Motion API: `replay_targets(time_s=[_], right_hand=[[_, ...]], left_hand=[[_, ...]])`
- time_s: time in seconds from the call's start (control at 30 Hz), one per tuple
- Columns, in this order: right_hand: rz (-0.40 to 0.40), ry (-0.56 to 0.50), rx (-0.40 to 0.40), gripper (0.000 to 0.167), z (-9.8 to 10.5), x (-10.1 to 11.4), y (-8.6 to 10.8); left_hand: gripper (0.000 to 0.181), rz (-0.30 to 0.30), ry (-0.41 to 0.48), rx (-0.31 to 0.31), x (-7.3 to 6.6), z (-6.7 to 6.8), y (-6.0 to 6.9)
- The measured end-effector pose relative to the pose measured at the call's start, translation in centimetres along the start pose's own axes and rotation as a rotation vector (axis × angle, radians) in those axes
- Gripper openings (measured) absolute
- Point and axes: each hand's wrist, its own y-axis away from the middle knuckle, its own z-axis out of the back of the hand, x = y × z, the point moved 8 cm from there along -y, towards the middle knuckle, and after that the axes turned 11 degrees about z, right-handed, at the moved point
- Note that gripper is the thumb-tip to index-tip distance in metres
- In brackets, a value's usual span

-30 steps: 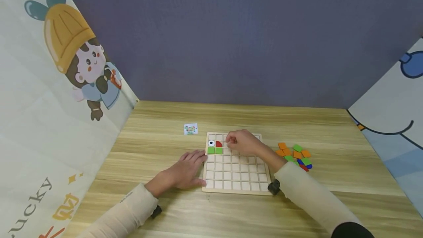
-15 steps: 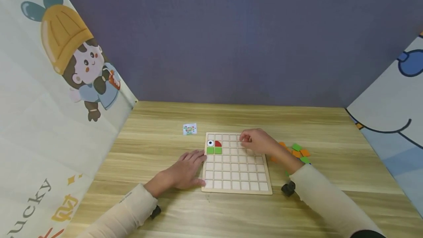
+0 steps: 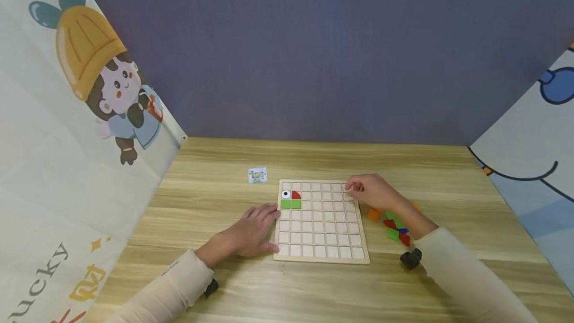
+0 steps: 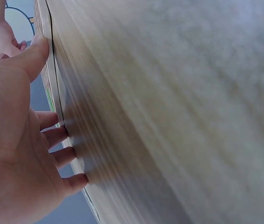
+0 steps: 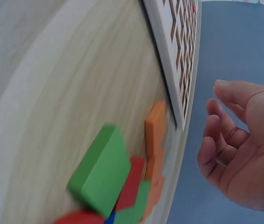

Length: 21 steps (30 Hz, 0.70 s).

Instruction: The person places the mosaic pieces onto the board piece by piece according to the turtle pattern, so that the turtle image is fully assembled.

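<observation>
A wooden grid board (image 3: 322, 261) lies on the table. Toward its upper left sit a round eye tile (image 3: 285, 194), a red quarter-round tile (image 3: 296, 196) and two green square tiles (image 3: 290, 204). My left hand (image 3: 251, 231) rests at the board's left edge, fingers extended and thumb spread, as the left wrist view also shows. Over the board's upper right corner hovers my right hand (image 3: 374, 191). In the right wrist view its fingers (image 5: 209, 149) are loosely curled, the thumb stands apart, and nothing is held.
Right of the board lies a pile of loose tiles: orange (image 3: 373, 214), green (image 3: 392, 234), red (image 3: 404, 239) and some blue. My right forearm partly covers it. A small picture card (image 3: 257, 175) lies beyond the board's upper left corner. A dark wall (image 3: 323, 64) stands behind the table.
My right hand has moved rightward across the top of the board, from beside the red tile to the upper right corner. The left hand stays at the board's edge.
</observation>
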Motion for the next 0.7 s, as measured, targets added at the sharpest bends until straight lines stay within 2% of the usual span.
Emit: replay_targets(time_s=[0.4, 0.7], right_hand=[[-0.044, 0.043, 0.003, 0.019, 1.3, -2.8, 2.3], [-0.129, 0.059, -0.007, 0.023, 2.3, -4.6, 4.0]], left_hand=[[0.089, 0.004, 0.018, 0.017, -0.1, 0.1, 0.1], [0.089, 0.007, 0.009, 0.018, 0.0, 0.0, 0.0]])
